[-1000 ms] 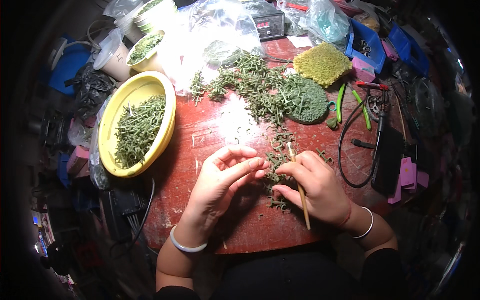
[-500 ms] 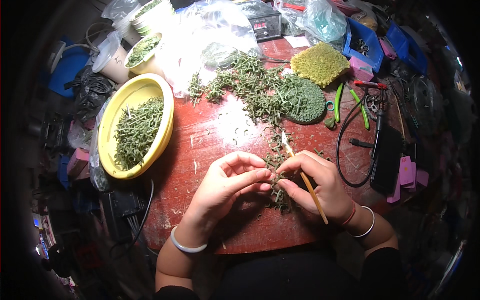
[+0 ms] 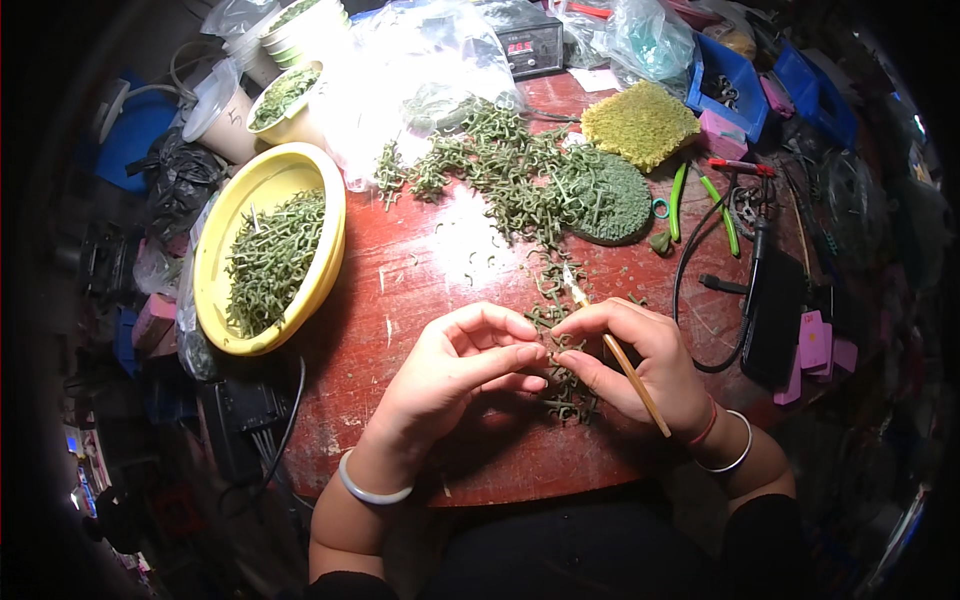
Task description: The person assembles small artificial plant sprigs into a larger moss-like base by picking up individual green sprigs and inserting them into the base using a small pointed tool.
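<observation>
My left hand (image 3: 455, 355) is pinched just left of a strip of small green hook-shaped pieces (image 3: 568, 408). Its thumb and forefinger are pressed close, and whatever lies between the tips is too small to make out. Facing it, my right hand (image 3: 645, 365) holds a craft knife (image 3: 637, 380) with a wooden handle, threaded through the fingers. The pale pointed blade slants up and away over the strip. The right thumb and forefinger tips also come near one of the green pieces. Farther off, a large heap of green pieces (image 3: 500, 165) spreads across the red table (image 3: 370, 430).
On the left stands a yellow basin (image 3: 335, 240) of green pieces. A round green textured pad (image 3: 625, 210) and a yellow bristly block (image 3: 640, 125) lie at the back right. Near them are green-handled pliers (image 3: 677, 205), a black cable (image 3: 678, 290) and blue bins (image 3: 725, 85).
The knife handle has shifted slightly to the right with my right hand, and its fingertips have drawn a little away from the left ones. The left hand stays almost in place.
</observation>
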Demonstrator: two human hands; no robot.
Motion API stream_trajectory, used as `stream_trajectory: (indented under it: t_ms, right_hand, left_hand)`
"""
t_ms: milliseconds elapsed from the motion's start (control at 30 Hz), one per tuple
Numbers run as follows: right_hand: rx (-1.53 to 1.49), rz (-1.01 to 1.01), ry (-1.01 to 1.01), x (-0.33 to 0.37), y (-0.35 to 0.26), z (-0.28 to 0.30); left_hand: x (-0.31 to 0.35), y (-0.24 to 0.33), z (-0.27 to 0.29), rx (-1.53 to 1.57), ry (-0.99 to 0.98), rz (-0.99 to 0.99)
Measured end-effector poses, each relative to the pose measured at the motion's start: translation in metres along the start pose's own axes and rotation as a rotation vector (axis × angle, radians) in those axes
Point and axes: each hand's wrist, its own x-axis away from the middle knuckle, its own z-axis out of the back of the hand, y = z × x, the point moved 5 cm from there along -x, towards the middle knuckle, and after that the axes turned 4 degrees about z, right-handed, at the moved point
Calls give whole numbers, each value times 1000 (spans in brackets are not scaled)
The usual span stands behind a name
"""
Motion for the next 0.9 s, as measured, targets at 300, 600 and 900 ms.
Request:
stream_trajectory:
  t_ms: [300, 600, 900]
  right_hand:
    - [-57, -3, 18, 2, -2, 1]
    - [-168, -185, -168, 0, -7, 5]
    - [-188, -240, -235, 4, 1, -2]
  left_hand:
    - [1, 2, -7, -16, -16, 33]
    - [1, 6, 3, -52, 68, -54]
    - [1, 3, 0, -100, 41, -18]
